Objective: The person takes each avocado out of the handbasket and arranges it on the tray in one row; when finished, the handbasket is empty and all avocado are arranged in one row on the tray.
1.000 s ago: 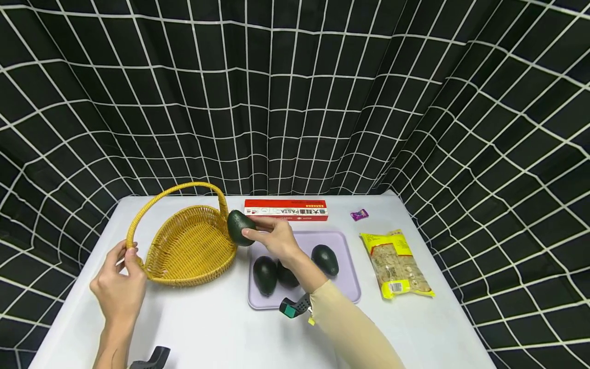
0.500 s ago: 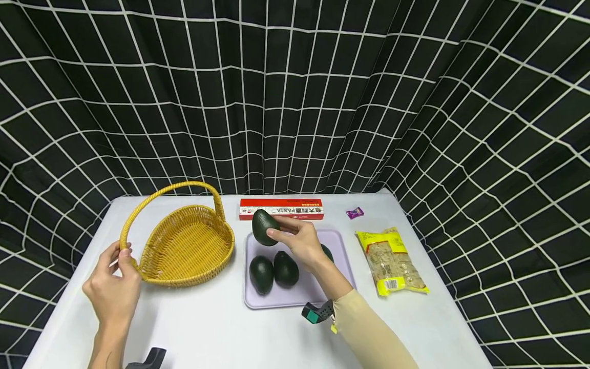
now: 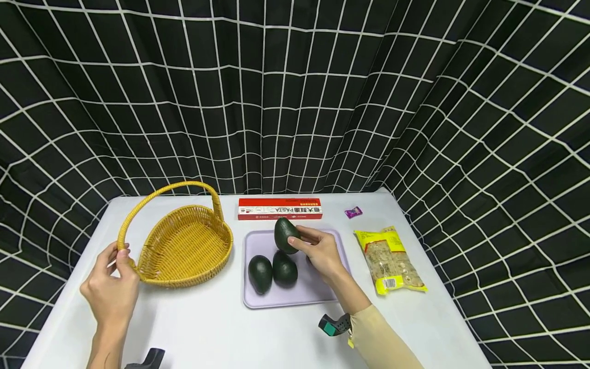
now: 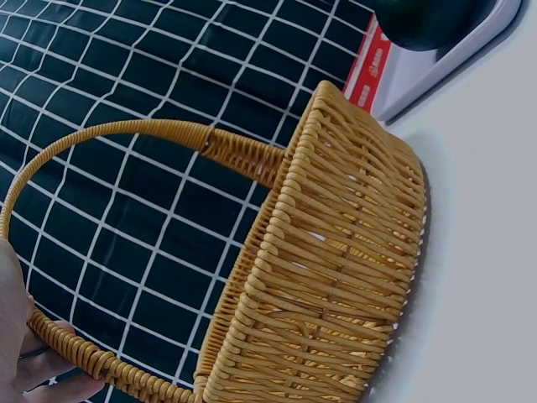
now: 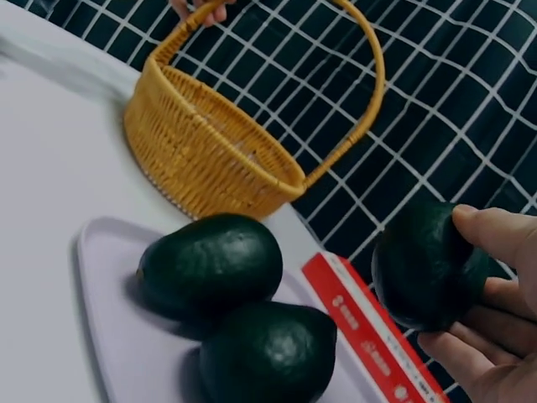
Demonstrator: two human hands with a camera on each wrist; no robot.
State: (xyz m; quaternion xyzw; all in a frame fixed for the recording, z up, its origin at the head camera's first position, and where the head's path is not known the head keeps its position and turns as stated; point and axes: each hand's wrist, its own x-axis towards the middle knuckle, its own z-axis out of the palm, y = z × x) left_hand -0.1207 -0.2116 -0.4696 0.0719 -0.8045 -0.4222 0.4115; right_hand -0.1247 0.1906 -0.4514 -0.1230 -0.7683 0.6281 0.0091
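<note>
In the head view my left hand [image 3: 112,282] grips the handle of a yellow wicker basket [image 3: 186,248] near its left base. The left wrist view shows the same handle in my fingers and the basket's woven side [image 4: 323,269]. My right hand [image 3: 322,251] holds a dark green avocado [image 3: 286,236] between thumb and fingers, above the back of a lilac tray [image 3: 295,300]. Two more avocados lie side by side on that tray, a left one [image 3: 260,274] and a right one [image 3: 285,269]. My right hand and forearm hide part of the tray.
Behind the tray lies a red and white pasta box [image 3: 279,209]. A small purple wrapped packet [image 3: 353,212] sits at the back right. Farther right is a yellow, partly see-through bag [image 3: 390,260]. A black curtain with white grid lines [image 3: 262,102] hangs behind the table.
My right hand has carried the avocado rightward from the basket's right rim to over the tray. The left hand keeps its hold on the basket handle; the basket has not visibly moved.
</note>
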